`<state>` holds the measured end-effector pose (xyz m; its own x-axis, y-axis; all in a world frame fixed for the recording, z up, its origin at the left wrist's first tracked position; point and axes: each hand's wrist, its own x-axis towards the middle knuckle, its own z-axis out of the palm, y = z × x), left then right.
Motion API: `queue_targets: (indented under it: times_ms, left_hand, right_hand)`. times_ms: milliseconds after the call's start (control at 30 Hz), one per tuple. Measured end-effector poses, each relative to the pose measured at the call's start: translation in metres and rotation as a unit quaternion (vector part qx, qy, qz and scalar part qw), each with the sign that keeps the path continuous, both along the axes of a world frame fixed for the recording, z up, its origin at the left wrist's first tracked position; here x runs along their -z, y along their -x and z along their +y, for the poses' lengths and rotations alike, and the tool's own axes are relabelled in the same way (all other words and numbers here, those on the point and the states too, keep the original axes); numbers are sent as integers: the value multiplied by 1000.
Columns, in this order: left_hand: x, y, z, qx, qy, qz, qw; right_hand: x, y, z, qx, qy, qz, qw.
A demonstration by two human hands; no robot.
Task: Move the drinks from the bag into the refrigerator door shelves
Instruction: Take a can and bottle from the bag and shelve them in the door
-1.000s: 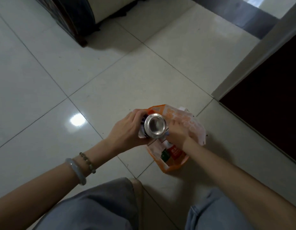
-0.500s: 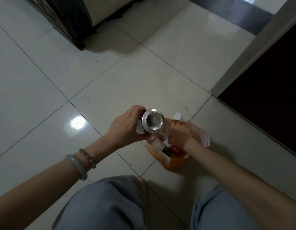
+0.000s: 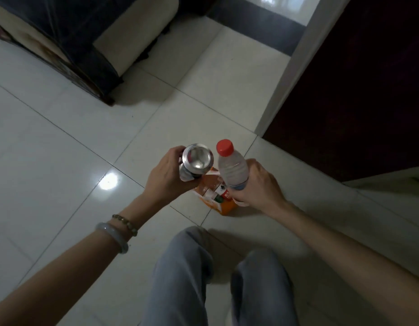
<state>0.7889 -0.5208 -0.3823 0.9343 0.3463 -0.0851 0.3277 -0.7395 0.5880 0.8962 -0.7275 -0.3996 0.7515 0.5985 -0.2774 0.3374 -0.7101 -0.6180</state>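
glossy pale tiled floor (image 3: 62, 161), a dark sofa base at far left; the left hand (image 3: 167, 177) has its grip wrapped round a smooth aluminium can (image 3: 196, 163), end toward the camera.
the right hand (image 3: 257, 184) clasps a ribbed clear plastic bottle (image 3: 233, 169), red cap up; both upright, directly above the crinkly orange bag (image 3: 217, 198) on the floor; refrigerator shelves not visible, perhaps rightward.

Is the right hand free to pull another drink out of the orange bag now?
Probably not: the right hand is closed around the red-capped bottle, and the left hand holds the can. The orange bag sits just below, unobstructed.
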Motion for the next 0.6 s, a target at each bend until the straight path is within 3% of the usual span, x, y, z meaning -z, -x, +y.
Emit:
queue_targets:
  times_ms: [300,600]
  left_hand:
    - [-243,-31,-46,73,16,-83,994]
    - [-373,-77,-120,217,45,-146,964]
  right_hand:
    - [-272,8,-63,95,-49,-46,993]
    - [-419,21,-153,243,-103,-70,962]
